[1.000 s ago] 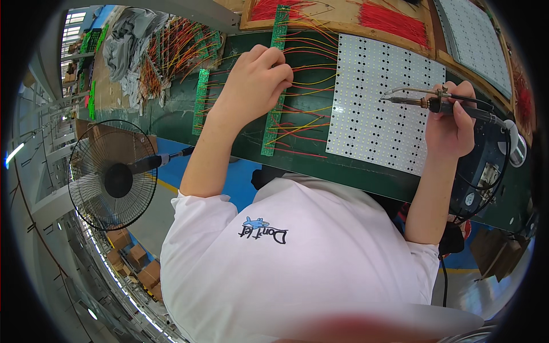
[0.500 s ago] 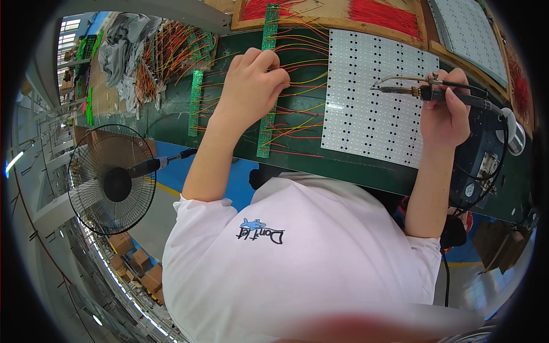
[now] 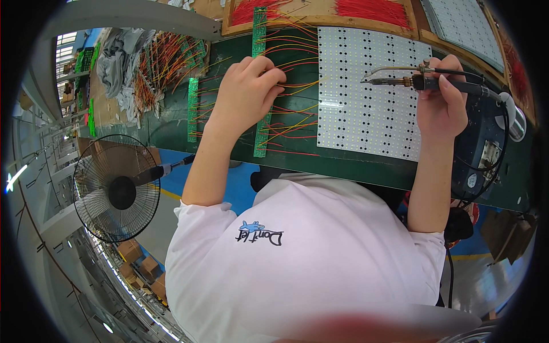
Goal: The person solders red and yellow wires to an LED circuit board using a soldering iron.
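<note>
My left hand (image 3: pixel 245 91) is closed in a pinch on a thin wire (image 3: pixel 302 86), though its fingertips are partly hidden. Under the hand, a long narrow green circuit board strip (image 3: pixel 262 136) carries several red and yellow wires that stretch toward a white panel (image 3: pixel 374 94). This panel is dotted with rows of small lights and black spots. In my right hand (image 3: pixel 441 106) is a soldering iron (image 3: pixel 420 83) with a thin curved metal tube along its top. Its tip points left, over the panel's upper part.
A shorter green strip (image 3: pixel 193 108) lies to the left, near a heap of wired boards (image 3: pixel 171 57). Wooden trays (image 3: pixel 320 22) of red wires stand at the back. A dark soldering station (image 3: pixel 477 154) sits right, its cable looping. A black fan (image 3: pixel 117 191) stands left of the bench.
The whole view has shifted slightly left. My left hand has edged right relative to the strip, and the soldering iron's tip sits a little farther up over the panel.
</note>
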`<state>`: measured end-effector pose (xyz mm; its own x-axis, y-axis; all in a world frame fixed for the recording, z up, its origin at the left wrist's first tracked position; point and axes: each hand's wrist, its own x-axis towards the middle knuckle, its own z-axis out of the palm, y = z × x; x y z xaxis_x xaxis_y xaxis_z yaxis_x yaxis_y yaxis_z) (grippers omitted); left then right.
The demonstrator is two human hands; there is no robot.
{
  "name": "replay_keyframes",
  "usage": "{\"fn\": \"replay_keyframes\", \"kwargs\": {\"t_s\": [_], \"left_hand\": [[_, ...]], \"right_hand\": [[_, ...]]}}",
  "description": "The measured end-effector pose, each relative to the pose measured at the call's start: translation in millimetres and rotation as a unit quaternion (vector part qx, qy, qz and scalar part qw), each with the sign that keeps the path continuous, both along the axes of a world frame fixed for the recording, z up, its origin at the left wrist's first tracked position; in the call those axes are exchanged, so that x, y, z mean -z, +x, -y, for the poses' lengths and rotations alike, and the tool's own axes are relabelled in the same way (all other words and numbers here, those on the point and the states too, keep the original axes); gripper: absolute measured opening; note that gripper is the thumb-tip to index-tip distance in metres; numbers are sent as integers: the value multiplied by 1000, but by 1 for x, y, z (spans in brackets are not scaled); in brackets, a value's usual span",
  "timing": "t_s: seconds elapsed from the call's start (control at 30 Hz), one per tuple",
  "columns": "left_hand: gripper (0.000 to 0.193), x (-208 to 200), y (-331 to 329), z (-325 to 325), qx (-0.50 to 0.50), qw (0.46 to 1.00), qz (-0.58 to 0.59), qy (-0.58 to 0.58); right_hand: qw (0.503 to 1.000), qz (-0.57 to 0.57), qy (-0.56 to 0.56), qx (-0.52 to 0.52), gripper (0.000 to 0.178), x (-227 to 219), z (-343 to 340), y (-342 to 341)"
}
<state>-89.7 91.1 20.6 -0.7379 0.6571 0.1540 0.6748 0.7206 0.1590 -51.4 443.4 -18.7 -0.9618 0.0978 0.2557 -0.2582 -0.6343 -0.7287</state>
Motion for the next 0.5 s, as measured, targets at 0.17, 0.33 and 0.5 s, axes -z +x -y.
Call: {"fn": "replay_keyframes", "kwargs": {"t_s": [0.17, 0.33, 0.5], "left_hand": [[13, 2, -1, -2, -6, 1000, -8, -23], [12, 3, 9, -2, -71, 997, -5, 30], [10, 28, 24, 17, -213, 912, -35, 349]], "right_hand": [[1000, 12, -4, 29, 13, 1, 0, -1], [999, 11, 2, 31, 12, 1, -4, 1], [999, 24, 25, 38, 10, -6, -5, 2]]}}
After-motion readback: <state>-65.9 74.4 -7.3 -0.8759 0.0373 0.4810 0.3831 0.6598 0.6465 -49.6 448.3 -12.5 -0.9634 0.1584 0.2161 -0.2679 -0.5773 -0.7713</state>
